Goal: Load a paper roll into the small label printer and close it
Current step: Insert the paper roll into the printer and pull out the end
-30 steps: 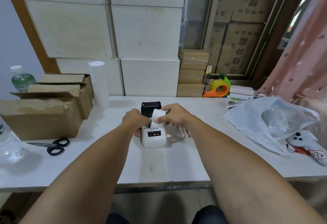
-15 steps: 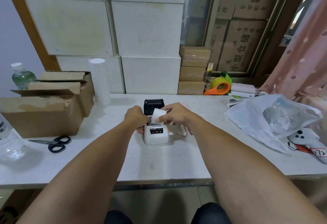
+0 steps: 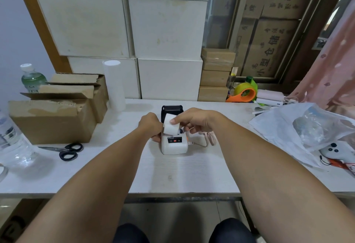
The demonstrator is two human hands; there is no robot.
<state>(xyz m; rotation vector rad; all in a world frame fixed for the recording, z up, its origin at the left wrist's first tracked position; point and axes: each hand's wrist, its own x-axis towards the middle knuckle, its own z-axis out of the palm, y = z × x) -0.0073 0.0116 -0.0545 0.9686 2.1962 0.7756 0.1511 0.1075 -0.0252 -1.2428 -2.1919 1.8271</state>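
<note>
While left hand (image 3: 151, 127) apparently steadies printer (image 3: 174, 144), right hand (image 3: 194, 120) grip pinching paper roll (image 3: 170, 127) above it.

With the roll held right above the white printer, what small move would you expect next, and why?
Probably lowering the paper roll into the label printer. The right hand pinches the roll just above the printer's top, thumb on its face, while the left hand steadies the printer's side. The black lid stands open behind, so closing likely comes afterwards. The bay itself is hidden.

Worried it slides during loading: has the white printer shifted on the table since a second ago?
No. The white printer sits directly in front of the black device, the same gap as before; only the camera drifted.
</note>
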